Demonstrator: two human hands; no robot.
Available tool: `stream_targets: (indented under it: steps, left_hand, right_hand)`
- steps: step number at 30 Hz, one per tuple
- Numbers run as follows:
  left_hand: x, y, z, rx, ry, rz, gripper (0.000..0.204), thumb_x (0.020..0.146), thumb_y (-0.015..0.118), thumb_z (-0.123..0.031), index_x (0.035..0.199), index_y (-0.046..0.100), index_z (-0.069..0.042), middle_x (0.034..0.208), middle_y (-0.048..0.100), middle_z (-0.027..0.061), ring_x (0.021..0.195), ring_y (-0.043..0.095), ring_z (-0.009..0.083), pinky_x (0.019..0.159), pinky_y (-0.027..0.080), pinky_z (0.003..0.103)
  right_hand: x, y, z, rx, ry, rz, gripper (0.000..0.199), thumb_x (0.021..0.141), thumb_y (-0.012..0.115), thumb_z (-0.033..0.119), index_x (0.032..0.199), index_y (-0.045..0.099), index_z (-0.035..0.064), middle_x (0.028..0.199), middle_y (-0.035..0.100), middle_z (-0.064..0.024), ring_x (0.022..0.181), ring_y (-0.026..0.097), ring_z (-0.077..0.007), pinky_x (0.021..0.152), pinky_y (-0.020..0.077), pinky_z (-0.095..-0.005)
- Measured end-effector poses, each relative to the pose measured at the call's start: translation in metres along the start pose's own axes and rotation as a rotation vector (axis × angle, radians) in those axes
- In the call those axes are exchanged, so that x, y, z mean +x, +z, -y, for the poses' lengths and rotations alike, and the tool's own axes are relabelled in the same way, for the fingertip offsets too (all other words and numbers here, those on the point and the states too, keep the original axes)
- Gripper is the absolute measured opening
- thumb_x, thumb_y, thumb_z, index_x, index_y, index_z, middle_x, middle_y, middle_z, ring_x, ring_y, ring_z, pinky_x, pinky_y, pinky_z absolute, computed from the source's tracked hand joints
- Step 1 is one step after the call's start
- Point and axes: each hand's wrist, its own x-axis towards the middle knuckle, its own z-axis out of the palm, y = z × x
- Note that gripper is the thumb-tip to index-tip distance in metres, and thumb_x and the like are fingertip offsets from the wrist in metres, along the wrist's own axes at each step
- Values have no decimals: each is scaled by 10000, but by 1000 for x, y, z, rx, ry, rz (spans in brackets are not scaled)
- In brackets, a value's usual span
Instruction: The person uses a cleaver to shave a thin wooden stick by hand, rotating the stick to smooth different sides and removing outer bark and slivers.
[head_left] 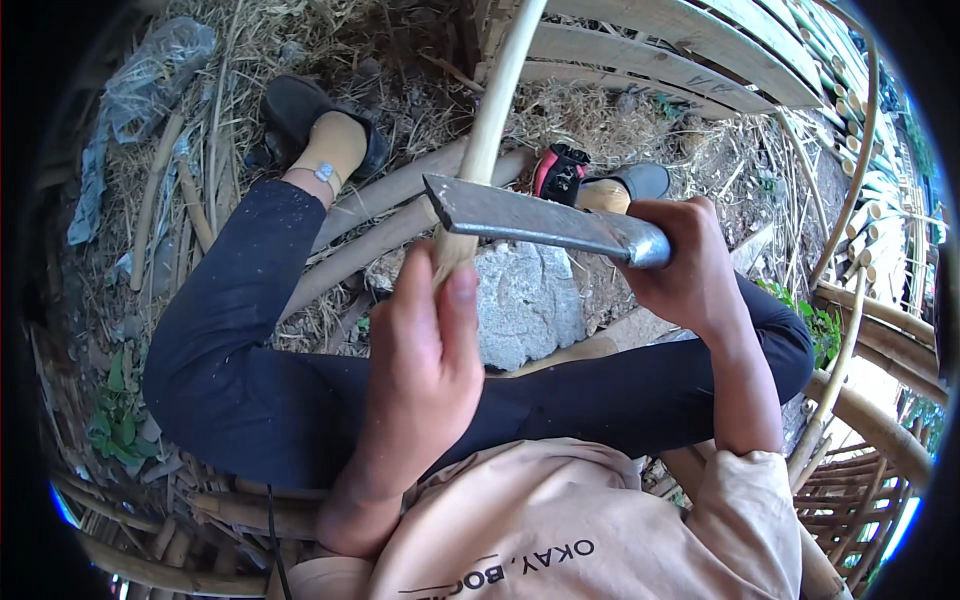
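A long pale bamboo strip runs up and away from my left hand, whose thumb and fingers are closed around its near end. In my right hand is a machete with a broad grey metal blade; my fist wraps its handle, which is mostly hidden. The blade lies crosswise over the strip, just beyond my left fingertips, and its squared end sticks out past the strip on the left. Below the strip sits a large grey stone between my legs.
Bamboo poles lie on the straw-strewn ground beyond the stone. A red and black item is beside my right shoe. Wooden slats stand ahead, with stacked bamboo at right. A plastic bag lies far left.
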Motion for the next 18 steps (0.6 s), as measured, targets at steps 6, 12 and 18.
stream_targets:
  steps: [6,12,18]
  left_hand:
    - [6,22,8,-17,13,26,240,1036,533,-201,999,564,35,623,546,164,489,525,255,494,394,391]
    - [-1,41,28,-18,29,-29,238,1034,534,-199,994,585,30,631,550,178,495,562,272,493,401,390]
    - [-21,35,24,53,-105,145,247,1059,490,-202,940,562,2,600,488,23,517,456,93,497,383,292]
  right_hand:
    - [1,18,-5,-65,124,43,174,694,754,183,803,730,49,676,666,-178,689,672,-385,664,548,-443]
    - [6,30,-35,-231,114,14,168,661,740,183,798,740,85,695,674,-168,708,682,-369,692,554,-440]
    - [22,-8,-83,-290,492,-372,262,773,673,147,1002,754,48,835,718,-217,806,715,-379,784,567,-456]
